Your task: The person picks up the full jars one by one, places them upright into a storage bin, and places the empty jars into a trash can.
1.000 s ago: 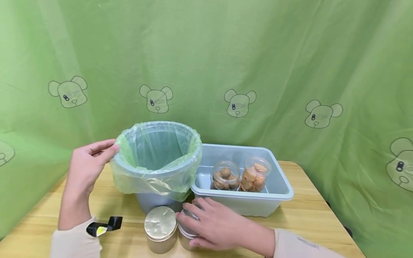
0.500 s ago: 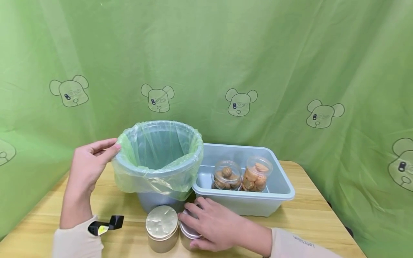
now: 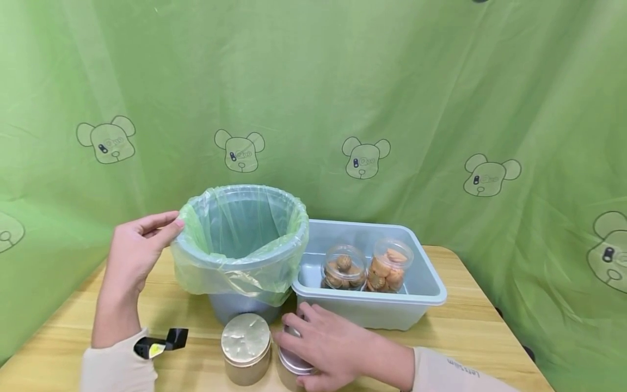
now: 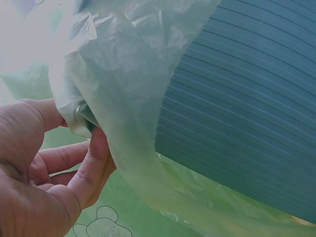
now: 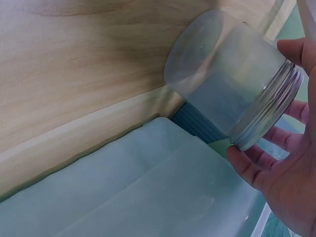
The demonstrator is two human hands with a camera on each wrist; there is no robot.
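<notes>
My left hand (image 3: 134,250) pinches the edge of the pale green bin liner (image 3: 215,280) at the left of the trash bin's rim, thumb on one side and fingers on the other. The left wrist view shows the liner (image 4: 123,74) draped over that rim. At the front of the table, my right hand (image 3: 333,343) grips a clear jar (image 5: 222,74) by its silver screw lid (image 5: 269,108). Nothing shows inside this jar. A second jar with a foil-like silver top (image 3: 245,338) stands just left of it, in front of the bin (image 3: 235,309).
A light blue tub (image 3: 377,311) stands right of the bin, its corner against the liner. Inside it are a jar of round brown walnut-like pieces (image 3: 344,272) and a jar of orange pieces (image 3: 389,267). A green curtain (image 3: 313,81) hangs behind the wooden table (image 3: 470,337).
My right hand and its jar have shifted slightly toward me and to the right, widening the gap to the other jar. My left hand stays at the bin's rim.
</notes>
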